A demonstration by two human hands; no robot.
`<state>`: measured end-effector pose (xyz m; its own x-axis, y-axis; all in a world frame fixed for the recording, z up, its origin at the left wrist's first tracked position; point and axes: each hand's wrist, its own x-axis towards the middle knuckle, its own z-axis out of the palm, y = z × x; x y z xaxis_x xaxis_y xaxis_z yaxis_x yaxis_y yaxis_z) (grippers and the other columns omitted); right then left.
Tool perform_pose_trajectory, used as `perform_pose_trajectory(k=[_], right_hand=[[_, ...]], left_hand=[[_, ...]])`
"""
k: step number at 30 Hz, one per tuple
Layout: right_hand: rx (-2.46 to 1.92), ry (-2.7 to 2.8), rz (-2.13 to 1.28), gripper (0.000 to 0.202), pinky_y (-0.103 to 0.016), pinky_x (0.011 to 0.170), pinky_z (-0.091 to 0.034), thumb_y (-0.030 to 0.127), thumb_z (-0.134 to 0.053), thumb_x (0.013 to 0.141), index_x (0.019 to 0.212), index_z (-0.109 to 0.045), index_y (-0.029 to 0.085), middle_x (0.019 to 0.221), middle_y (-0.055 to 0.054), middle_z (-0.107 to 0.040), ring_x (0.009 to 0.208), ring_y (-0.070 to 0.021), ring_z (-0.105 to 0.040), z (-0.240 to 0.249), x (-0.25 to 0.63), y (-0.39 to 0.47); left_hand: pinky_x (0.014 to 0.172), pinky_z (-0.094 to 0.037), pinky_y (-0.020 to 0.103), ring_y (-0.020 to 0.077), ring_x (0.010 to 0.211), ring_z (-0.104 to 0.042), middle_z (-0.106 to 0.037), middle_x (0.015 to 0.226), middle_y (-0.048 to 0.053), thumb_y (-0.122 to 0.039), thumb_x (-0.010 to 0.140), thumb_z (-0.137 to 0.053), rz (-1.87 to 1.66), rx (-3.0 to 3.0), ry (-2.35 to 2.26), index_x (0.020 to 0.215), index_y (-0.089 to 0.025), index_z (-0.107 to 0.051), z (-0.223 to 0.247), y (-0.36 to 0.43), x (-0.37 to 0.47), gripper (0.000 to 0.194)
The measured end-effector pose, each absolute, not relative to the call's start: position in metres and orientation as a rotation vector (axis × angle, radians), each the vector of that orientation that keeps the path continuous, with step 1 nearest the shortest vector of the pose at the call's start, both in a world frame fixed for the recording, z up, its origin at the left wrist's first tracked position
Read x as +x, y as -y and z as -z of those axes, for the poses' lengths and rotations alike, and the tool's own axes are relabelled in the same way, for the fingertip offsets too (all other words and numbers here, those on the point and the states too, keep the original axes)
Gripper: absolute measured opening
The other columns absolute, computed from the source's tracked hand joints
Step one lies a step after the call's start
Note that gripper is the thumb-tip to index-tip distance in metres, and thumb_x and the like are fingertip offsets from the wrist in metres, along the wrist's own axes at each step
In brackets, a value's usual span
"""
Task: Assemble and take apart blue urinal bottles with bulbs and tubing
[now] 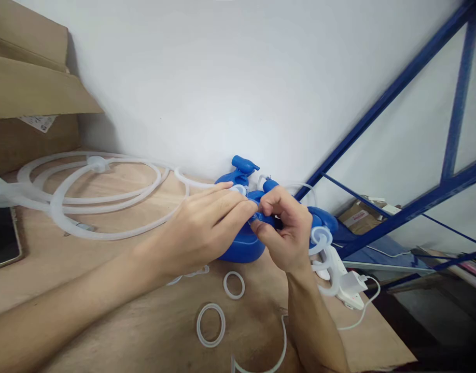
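Several glossy blue rounded objects stand against the wall at the centre. Over the front blue object (243, 250) both hands meet, fingertips nearly touching. My left hand (210, 220) lies across its top from the left, fingers together and bent at the tips. My right hand (287, 223) pinches at its upper right with thumb and curled index finger. What lies between the fingertips is too small and hidden to name. A white ring (234, 297) and a larger white ring (199, 331) lie on the table below the hands.
Coiled translucent tubing (101, 235) spreads over the wooden table (144, 331) at left, beside cardboard boxes (31, 88) and a dark tablet-like object (3, 241). A white power strip (352, 299) with a plug and cable sits at right, next to a blue metal rack (389, 106).
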<state>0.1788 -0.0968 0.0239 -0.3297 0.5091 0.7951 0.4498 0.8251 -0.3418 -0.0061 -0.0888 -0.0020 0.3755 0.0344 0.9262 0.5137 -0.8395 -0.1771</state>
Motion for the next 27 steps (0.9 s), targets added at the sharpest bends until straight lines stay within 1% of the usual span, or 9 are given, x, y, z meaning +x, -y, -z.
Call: perform_pose_trajectory(k=[3,6,8,11,13,16,18,24,27], right_hand=[[-0.784,1.954,-0.233,0.019,-0.024,0.051,-0.026,0.012,-0.055,0.074,0.073,-0.04,0.025,0.063,0.008,-0.034,0.056,-0.0098,-0.029,-0.024,0.18,0.094],[-0.788,1.964,-0.252,0.019,-0.025,0.052,-0.025,0.013,-0.057,0.074,0.073,-0.041,0.024,0.062,0.009,-0.033,0.056,-0.0092,-0.028,-0.025,0.182,0.091],[-0.778,1.987,-0.228,0.02,-0.024,0.051,-0.024,0.013,-0.057,0.073,0.073,-0.04,0.024,0.062,0.009,-0.033,0.055,-0.0087,-0.028,-0.026,0.183,0.092],[-0.756,2.034,-0.21,0.02,-0.023,0.05,-0.026,0.012,-0.056,0.072,0.074,-0.04,0.024,0.063,0.009,-0.035,0.055,-0.0083,-0.029,-0.028,0.183,0.096],[-0.738,2.045,-0.203,0.02,-0.023,0.05,-0.026,0.012,-0.056,0.072,0.075,-0.04,0.024,0.063,0.009,-0.036,0.054,-0.0081,-0.03,-0.029,0.182,0.098],[-0.727,2.03,-0.174,0.021,-0.022,0.047,-0.024,0.012,-0.055,0.072,0.074,-0.04,0.025,0.061,0.009,-0.035,0.052,-0.0077,-0.029,-0.029,0.181,0.1],[-0.72,2.029,-0.155,0.021,-0.022,0.045,-0.023,0.012,-0.056,0.072,0.074,-0.039,0.025,0.061,0.009,-0.035,0.051,-0.0071,-0.028,-0.029,0.181,0.101],[-0.689,2.028,-0.136,0.022,-0.022,0.044,-0.024,0.012,-0.057,0.071,0.075,-0.04,0.024,0.064,0.01,-0.037,0.05,-0.0057,-0.026,-0.031,0.178,0.107],[-0.694,2.012,-0.146,0.022,-0.022,0.043,-0.022,0.013,-0.057,0.072,0.075,-0.039,0.025,0.064,0.009,-0.037,0.049,-0.0059,-0.025,-0.031,0.176,0.109]], left_hand=[[0.092,-0.063,0.032,0.0172,0.085,-0.075,-0.079,0.093,0.006,-0.007,0.105,-0.045,1.463,-2.298,0.498,0.095,-0.015,-0.065,0.001,0.085,-0.009,0.024],[0.084,-0.062,0.028,0.0158,0.083,-0.074,-0.08,0.095,0.005,-0.008,0.103,-0.05,1.483,-2.445,0.526,0.098,-0.015,-0.068,-0.002,0.083,-0.013,0.02],[0.085,-0.061,0.026,0.0139,0.082,-0.075,-0.081,0.095,0.002,-0.008,0.101,-0.055,1.514,-2.523,0.544,0.1,-0.016,-0.071,-0.005,0.082,-0.016,0.018],[0.098,-0.06,0.028,0.011,0.079,-0.076,-0.083,0.094,-0.004,-0.011,0.1,-0.058,1.561,-2.645,0.565,0.102,-0.021,-0.074,-0.011,0.081,-0.022,0.02],[0.103,-0.058,0.03,0.011,0.078,-0.076,-0.084,0.097,-0.004,-0.013,0.099,-0.059,1.542,-2.754,0.555,0.105,-0.023,-0.077,-0.015,0.082,-0.026,0.021],[0.095,-0.06,0.028,0.0147,0.091,-0.078,-0.083,0.108,0.0,-0.015,0.093,-0.066,1.522,-2.887,0.572,0.112,-0.022,-0.077,-0.02,0.084,-0.029,0.023],[0.09,-0.061,0.027,0.0159,0.095,-0.077,-0.083,0.11,0.001,-0.015,0.092,-0.067,1.569,-2.928,0.597,0.112,-0.021,-0.077,-0.021,0.084,-0.029,0.024],[0.088,-0.061,0.027,0.0169,0.093,-0.077,-0.083,0.1,0.001,-0.017,0.094,-0.065,1.618,-3.078,0.642,0.108,-0.022,-0.08,-0.018,0.081,-0.027,0.021],[0.082,-0.061,0.027,0.0174,0.09,-0.078,-0.084,0.096,0.001,-0.018,0.093,-0.066,1.667,-3.034,0.682,0.108,-0.023,-0.081,-0.018,0.082,-0.028,0.022]])
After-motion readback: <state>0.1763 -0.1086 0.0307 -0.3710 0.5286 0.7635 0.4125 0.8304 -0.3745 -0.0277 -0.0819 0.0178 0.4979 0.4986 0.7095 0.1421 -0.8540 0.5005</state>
